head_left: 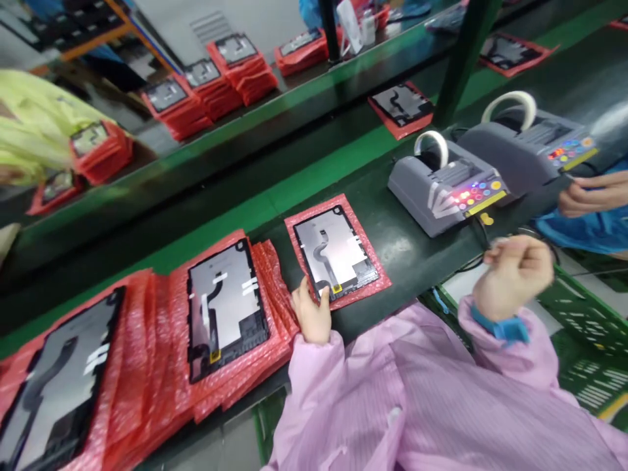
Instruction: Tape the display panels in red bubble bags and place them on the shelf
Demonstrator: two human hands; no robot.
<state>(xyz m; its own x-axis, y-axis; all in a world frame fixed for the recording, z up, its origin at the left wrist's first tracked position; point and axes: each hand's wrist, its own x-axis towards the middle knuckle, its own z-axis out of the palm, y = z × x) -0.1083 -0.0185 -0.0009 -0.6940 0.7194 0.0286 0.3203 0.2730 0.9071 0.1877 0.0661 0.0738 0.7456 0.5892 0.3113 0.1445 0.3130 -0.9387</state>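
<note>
A tablet screen panel (338, 239), grey-backed with a dark flex cable and a yellow-marked connector, lies on a red bubble-wrap bag (373, 252) on the bench. My left hand (313, 315) grips the panel's near left corner, thumb on top and fingers along the side. Off to the right, my right hand (517, 268) is raised away from the panel, its thumb and fingertips pinched together. Whatever small thing may be between them is too blurred to make out. A grey tape dispenser (441, 190) with lit buttons stands just beyond that hand.
Left of me, stacked red bags carry another panel (228, 301) and one more panel (73, 366). A second dispenser (530, 147) and a co-worker's hand (591, 196) are at right. Green crates (589, 347) sit below the bench. A green post (464, 62) rises behind.
</note>
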